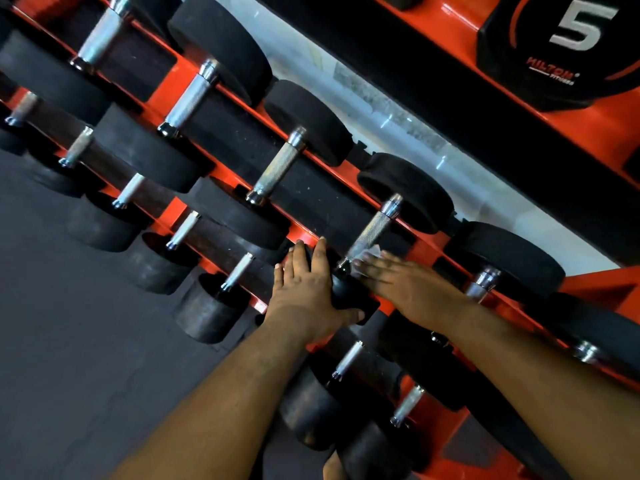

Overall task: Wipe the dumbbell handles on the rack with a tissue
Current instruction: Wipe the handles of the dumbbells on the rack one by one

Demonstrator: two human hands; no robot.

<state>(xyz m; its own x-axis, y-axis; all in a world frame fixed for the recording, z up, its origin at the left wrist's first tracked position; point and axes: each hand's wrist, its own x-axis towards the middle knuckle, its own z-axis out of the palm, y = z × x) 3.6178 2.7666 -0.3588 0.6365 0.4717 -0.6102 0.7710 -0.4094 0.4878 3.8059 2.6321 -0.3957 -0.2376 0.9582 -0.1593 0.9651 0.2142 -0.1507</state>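
- my right hand (408,285) presses a crumpled white tissue (369,256) against the lower end of a knurled silver dumbbell handle (372,232); the hand is blurred, so i cannot tell how the fingers curl
- the handle's long axis climbs up and to the right, away from my fingertips, so i judge the wipe should follow that line
- my left hand (306,289) lies just beside it, fingers straight over the black rubber dumbbell head (349,294) on the orange steel rack (180,81)
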